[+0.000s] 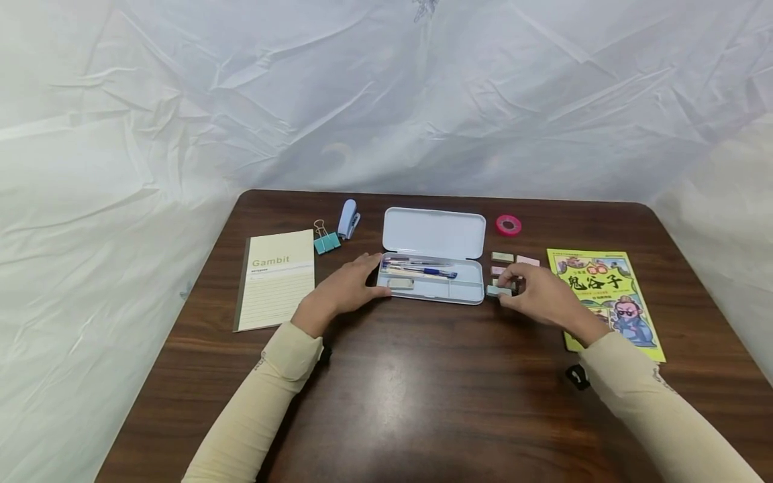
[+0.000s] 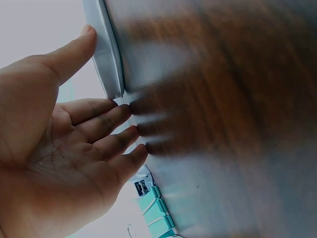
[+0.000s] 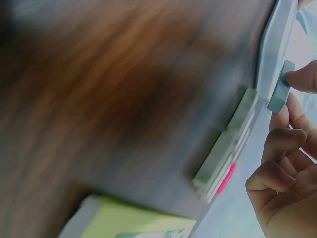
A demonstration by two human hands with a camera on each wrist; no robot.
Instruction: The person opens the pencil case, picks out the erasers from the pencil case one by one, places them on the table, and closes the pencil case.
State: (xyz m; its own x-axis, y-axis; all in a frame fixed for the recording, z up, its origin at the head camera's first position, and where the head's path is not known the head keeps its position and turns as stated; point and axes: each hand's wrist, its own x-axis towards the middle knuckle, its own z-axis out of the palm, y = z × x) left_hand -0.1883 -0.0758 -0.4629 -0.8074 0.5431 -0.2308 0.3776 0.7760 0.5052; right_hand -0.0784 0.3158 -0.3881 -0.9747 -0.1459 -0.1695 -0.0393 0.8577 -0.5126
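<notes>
A light blue pencil case (image 1: pixel 433 231) lies with its lid up in the middle of the table. Several pens (image 1: pixel 423 270) lie in its back compartment, and a whitish eraser (image 1: pixel 400 284) sits at the left of the front one. My left hand (image 1: pixel 356 285) rests at the case's left end, fingers extended and thumb at the front corner. Between thumb and fingertips, my right hand (image 1: pixel 534 293) pinches a grey-green eraser (image 3: pixel 282 88) beside the case's right end. More erasers (image 1: pixel 502 257), greenish and pink, lie near that hand, some partly hidden behind it.
To the left are a Gambit notebook (image 1: pixel 278 282), a teal binder clip (image 1: pixel 327 242) and a blue stapler (image 1: pixel 348 219). A pink tape roll (image 1: pixel 508 225) is at the back right. A yellow comic book (image 1: pixel 610 295) lies under the right forearm's far side.
</notes>
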